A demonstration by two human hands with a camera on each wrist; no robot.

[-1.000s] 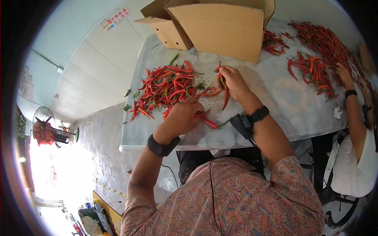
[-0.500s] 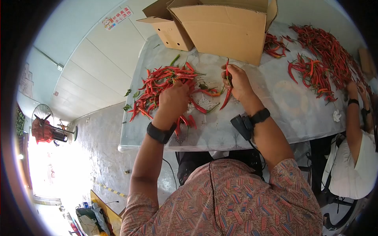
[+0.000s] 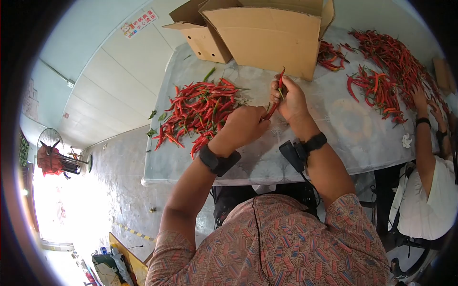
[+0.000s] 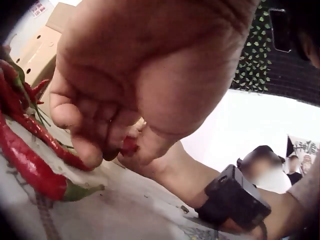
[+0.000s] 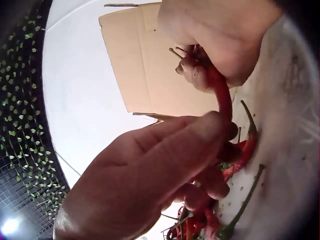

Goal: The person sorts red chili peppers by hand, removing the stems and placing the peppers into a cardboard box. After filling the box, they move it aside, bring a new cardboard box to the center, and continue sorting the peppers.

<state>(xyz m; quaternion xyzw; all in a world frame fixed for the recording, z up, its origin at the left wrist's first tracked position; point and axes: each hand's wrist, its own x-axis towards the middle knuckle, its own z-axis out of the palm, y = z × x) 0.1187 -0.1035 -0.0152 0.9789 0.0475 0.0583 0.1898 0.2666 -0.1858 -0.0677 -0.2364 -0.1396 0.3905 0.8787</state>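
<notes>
My left hand (image 3: 243, 125) is at the near right side of a pile of red chili peppers (image 3: 195, 107), pinching the lower end of a red chili pepper (image 5: 223, 100). That pepper runs up into my right hand (image 3: 292, 100), held raised over the table. Another red pepper (image 3: 281, 77) sticks up past the right thumb, and thin stems (image 5: 176, 52) poke out of the fist in the right wrist view. In the left wrist view, a bit of red (image 4: 131, 145) shows between the left fingertips; the palm hides the rest.
Two open cardboard boxes (image 3: 267, 43) stand at the back of the covered table (image 3: 343, 143). On the right lie a large heap of chilies (image 3: 391, 57) and a smaller bunch (image 3: 379, 90), where another person's hand (image 3: 420, 100) reaches in. A crumpled white tissue (image 3: 406, 140) lies nearby.
The left hand reached into the pile, then came right to the right hand with a pepper. Loose peppers near the right side of the pile are gone from there. The right hand rose slightly.
</notes>
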